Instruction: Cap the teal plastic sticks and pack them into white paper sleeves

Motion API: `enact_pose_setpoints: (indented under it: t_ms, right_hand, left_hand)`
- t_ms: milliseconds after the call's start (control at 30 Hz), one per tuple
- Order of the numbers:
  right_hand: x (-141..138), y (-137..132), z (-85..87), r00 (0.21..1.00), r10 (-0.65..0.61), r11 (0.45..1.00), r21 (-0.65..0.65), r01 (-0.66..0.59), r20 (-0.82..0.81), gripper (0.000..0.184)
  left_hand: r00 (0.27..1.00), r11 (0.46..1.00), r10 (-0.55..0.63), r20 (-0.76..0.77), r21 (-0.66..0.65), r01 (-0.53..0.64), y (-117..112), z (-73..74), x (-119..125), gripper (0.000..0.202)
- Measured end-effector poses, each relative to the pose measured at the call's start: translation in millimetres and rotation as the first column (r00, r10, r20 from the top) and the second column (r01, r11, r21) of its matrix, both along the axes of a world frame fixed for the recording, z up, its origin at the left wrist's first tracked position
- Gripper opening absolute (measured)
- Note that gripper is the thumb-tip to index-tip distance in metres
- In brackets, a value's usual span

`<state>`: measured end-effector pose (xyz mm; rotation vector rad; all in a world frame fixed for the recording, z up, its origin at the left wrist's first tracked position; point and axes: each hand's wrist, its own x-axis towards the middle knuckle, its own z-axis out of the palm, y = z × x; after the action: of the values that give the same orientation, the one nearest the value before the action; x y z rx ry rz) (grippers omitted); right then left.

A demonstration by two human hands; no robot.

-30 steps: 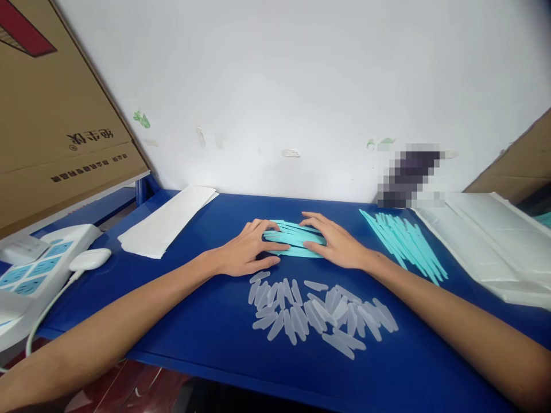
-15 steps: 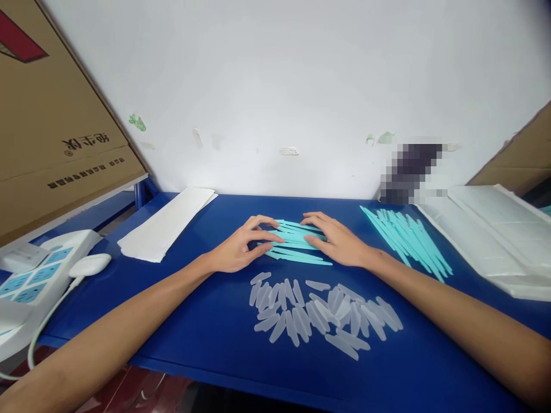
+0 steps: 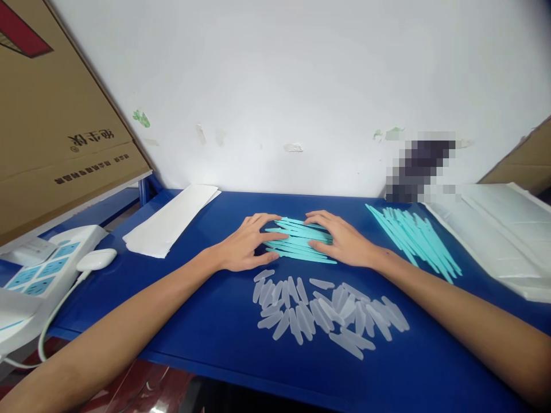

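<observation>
A pile of slim turquoise plastic sticks, shaped like eyebrow razors [image 3: 299, 244], lies roughly sideways in the middle of the blue table. My left hand [image 3: 245, 244] rests at the pile's left end, fingers spread, with fingertips touching the sticks. At the right end my right hand [image 3: 340, 238] has its fingers apart, the thumb and fingertips over the sticks. Neither hand grips a stick. Nearer to me, many translucent plastic caps [image 3: 321, 312] are scattered loosely. Beyond my right wrist lies a second pile of turquoise sticks [image 3: 415, 238], slanted.
White folded sheets [image 3: 172, 221] lie at the back left. A white power strip [image 3: 51, 267] with a white plug and cable is at the left edge. Clear plastic bags [image 3: 495, 235] are at the right. A cardboard box [image 3: 73, 115] stands left; a white wall closes the back.
The sticks between my hands lie closer together and more evenly. My left fingers have spread further over them. The whole view has shifted slightly.
</observation>
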<state>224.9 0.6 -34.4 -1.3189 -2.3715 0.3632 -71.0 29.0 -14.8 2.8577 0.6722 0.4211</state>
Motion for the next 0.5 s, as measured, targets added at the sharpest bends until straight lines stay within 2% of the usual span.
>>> enact_pose_setpoints:
  t_ms: [367,500]
  right_hand:
    - [0.2,1.5,-1.9,0.999,-0.026,0.999,0.024,0.027,-0.037,0.039]
    - [-0.8,1.7,-1.6,0.999,-0.030,0.999,0.024,0.031,-0.031,0.037]
  left_hand:
    - [1.000,1.000,-0.018,-0.016,-0.019,0.018,-0.8,0.4,1.4,0.044]
    - [1.000,1.000,0.013,-0.019,-0.015,-0.013,-0.6,-1.0,0.6,0.049]
